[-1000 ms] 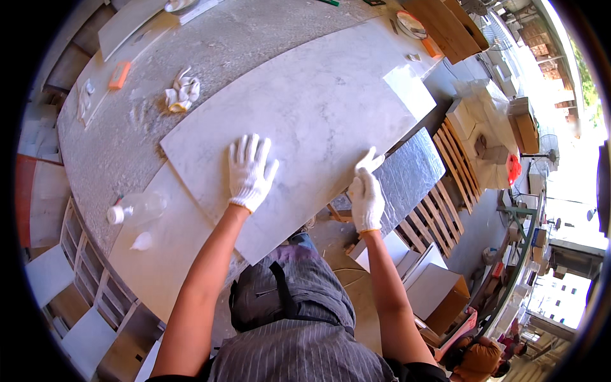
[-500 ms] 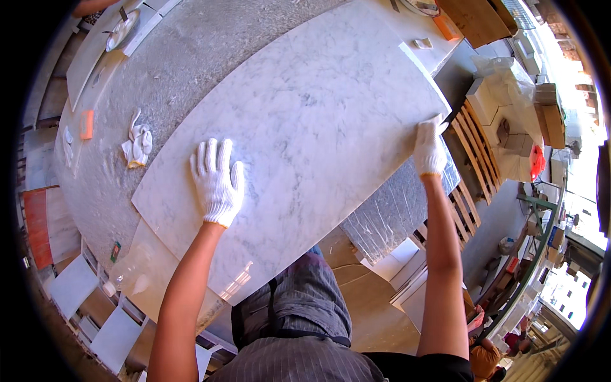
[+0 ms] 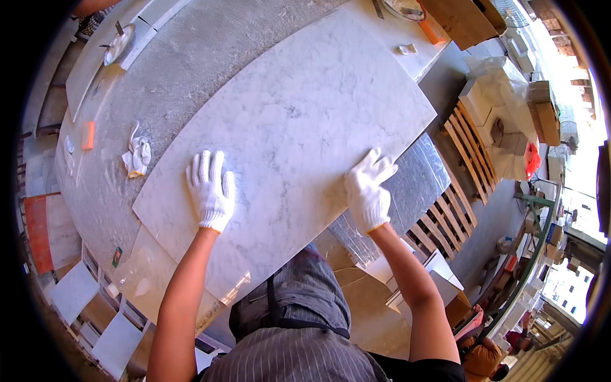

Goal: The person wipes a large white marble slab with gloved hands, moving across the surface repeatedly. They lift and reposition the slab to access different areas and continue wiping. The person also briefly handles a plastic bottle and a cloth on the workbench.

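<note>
A large white marble slab (image 3: pixel 293 114) with grey veins lies on the dusty work table (image 3: pixel 172 63), its near edge jutting toward my body. My left hand (image 3: pixel 211 190), in a white knit glove, rests flat on the slab's left part with fingers stretched forward. My right hand (image 3: pixel 369 188), gloved the same way, lies on the slab at its near right edge, fingers spread and thumb apart. Neither hand grips anything. Below the right edge, a dark grey veined slab (image 3: pixel 414 184) shows, partly hidden by the marble and my right hand.
A crumpled white glove (image 3: pixel 137 153) and an orange block (image 3: pixel 88 135) lie on the table at left. Another orange block (image 3: pixel 432 32) sits at the far right beside a cardboard box (image 3: pixel 461 22). Wooden pallets (image 3: pixel 471 153) stand on the floor at right. People appear at lower right.
My right hand has left the slab's far right corner and moved back and left along its near edge, fingers now spread. My left hand has shifted slightly nearer on the slab.
</note>
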Demonstrator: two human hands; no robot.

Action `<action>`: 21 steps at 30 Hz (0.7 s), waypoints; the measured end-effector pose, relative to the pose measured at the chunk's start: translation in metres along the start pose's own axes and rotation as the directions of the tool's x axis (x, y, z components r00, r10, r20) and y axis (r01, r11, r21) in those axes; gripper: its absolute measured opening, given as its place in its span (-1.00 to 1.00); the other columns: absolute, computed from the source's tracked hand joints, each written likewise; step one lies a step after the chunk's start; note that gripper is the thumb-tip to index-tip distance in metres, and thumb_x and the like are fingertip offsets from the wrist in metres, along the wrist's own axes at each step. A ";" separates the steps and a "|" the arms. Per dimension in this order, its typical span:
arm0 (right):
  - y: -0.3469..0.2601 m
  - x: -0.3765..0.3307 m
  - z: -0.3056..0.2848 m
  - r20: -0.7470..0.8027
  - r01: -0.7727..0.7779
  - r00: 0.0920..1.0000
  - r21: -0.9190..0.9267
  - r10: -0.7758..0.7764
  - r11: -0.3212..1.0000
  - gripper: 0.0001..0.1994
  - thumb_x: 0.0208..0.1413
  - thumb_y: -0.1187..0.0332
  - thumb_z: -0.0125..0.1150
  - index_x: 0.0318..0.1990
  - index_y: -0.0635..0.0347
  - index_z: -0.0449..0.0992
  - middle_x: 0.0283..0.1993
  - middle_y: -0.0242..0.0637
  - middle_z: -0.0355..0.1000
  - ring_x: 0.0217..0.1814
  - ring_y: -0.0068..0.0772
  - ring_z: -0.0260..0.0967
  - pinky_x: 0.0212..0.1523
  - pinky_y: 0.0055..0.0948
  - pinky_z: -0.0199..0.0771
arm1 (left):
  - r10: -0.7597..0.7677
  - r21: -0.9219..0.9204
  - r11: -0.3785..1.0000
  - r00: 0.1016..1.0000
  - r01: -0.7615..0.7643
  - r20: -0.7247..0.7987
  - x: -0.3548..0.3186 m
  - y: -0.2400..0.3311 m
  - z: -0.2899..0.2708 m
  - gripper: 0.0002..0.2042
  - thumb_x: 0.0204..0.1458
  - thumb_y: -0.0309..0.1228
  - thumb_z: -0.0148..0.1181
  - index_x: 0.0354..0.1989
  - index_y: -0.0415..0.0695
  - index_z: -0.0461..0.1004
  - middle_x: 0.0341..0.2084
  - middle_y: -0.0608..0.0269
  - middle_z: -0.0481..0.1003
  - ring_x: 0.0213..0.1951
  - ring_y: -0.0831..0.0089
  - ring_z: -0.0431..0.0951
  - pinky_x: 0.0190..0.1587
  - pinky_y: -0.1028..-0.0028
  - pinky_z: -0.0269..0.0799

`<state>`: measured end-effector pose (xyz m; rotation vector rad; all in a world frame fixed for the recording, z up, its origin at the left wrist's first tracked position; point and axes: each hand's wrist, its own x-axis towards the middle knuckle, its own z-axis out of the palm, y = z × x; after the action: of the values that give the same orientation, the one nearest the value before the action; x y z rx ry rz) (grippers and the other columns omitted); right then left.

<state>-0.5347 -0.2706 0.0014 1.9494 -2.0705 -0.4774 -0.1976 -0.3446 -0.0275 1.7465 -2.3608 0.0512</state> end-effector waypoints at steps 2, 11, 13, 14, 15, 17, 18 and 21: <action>0.025 0.023 0.034 -0.034 0.014 0.999 -0.360 -0.028 0.933 -0.57 0.05 0.44 0.05 0.03 0.65 0.46 0.07 0.46 0.43 0.02 0.41 0.52 -0.02 -0.04 0.66 | -0.008 0.023 1.000 1.000 0.008 0.013 0.000 0.003 -0.003 -0.50 0.27 -0.15 0.04 0.35 -0.05 0.34 0.32 -0.08 0.29 0.39 -0.14 0.16 0.43 -0.12 -0.05; 0.165 0.142 0.127 0.006 -0.418 0.902 0.270 0.432 0.868 -0.75 0.29 0.13 0.06 -0.17 0.13 0.41 -0.08 0.23 0.36 -0.15 0.40 0.43 -0.28 0.21 0.52 | -0.001 0.036 0.999 0.998 -0.001 0.066 -0.002 -0.002 -0.005 -0.51 0.29 -0.20 0.01 0.37 -0.07 0.32 0.34 -0.08 0.27 0.40 -0.11 0.16 0.42 -0.09 -0.05; 0.181 0.157 0.130 0.029 -0.413 0.903 0.331 0.429 0.848 -0.72 0.32 0.09 0.01 -0.11 0.10 0.38 -0.12 0.19 0.43 -0.14 0.43 0.46 -0.22 0.21 0.51 | -0.011 0.041 0.999 0.998 0.008 0.069 -0.002 -0.004 -0.005 -0.51 0.29 -0.19 0.01 0.37 -0.07 0.32 0.34 -0.07 0.27 0.40 -0.11 0.16 0.43 -0.09 -0.05; 0.187 0.163 0.133 0.095 -0.450 0.889 0.356 0.447 0.819 -0.72 0.32 0.08 0.00 -0.09 0.09 0.37 -0.09 0.20 0.44 -0.14 0.43 0.46 -0.21 0.21 0.50 | -0.015 0.041 0.999 0.997 0.012 0.071 -0.002 -0.002 -0.006 -0.51 0.29 -0.19 0.01 0.37 -0.07 0.31 0.35 -0.07 0.26 0.40 -0.11 0.16 0.43 -0.09 -0.05; 0.192 0.167 0.136 0.162 -0.489 0.871 0.375 0.464 0.788 -0.72 0.32 0.07 -0.01 -0.06 0.07 0.36 -0.07 0.21 0.46 -0.15 0.43 0.46 -0.19 0.20 0.49 | -0.017 0.037 0.999 0.997 0.014 0.072 -0.002 -0.001 -0.006 -0.50 0.28 -0.18 0.03 0.36 -0.07 0.32 0.34 -0.07 0.27 0.39 -0.12 0.16 0.42 -0.10 -0.04; 0.194 0.172 0.137 0.230 -0.527 0.849 0.410 0.475 0.744 -0.71 0.32 0.06 -0.02 -0.04 0.06 0.35 -0.01 0.25 0.46 -0.13 0.48 0.45 -0.20 0.21 0.48 | -0.017 0.030 0.999 0.997 0.015 0.071 -0.001 -0.001 -0.009 -0.49 0.25 -0.16 0.07 0.36 -0.06 0.33 0.32 -0.08 0.28 0.38 -0.14 0.18 0.41 -0.13 -0.02; 0.192 0.172 0.134 0.231 -0.526 0.850 0.431 0.474 0.733 -0.71 0.32 0.06 -0.03 -0.05 0.05 0.34 0.03 0.28 0.45 -0.10 0.52 0.44 -0.22 0.22 0.47 | -0.015 0.028 1.000 0.998 0.013 0.056 -0.002 -0.002 -0.009 -0.49 0.25 -0.17 0.07 0.35 -0.06 0.33 0.32 -0.08 0.28 0.38 -0.14 0.18 0.41 -0.13 -0.01; 0.175 0.156 0.116 0.139 -0.475 0.879 0.188 0.456 0.859 -0.69 0.32 0.11 -0.04 0.03 0.10 0.38 0.12 0.35 0.43 0.03 0.64 0.38 -0.18 0.20 0.47 | 0.006 0.011 1.000 1.000 -0.006 0.020 0.002 -0.002 -0.005 -0.49 0.25 -0.17 0.08 0.35 -0.06 0.33 0.31 -0.08 0.29 0.37 -0.13 0.19 0.41 -0.13 0.00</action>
<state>-0.7520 -0.4109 -0.0385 1.4549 -2.6403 -0.2413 -0.1959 -0.3458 -0.0227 1.7536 -2.3844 0.0482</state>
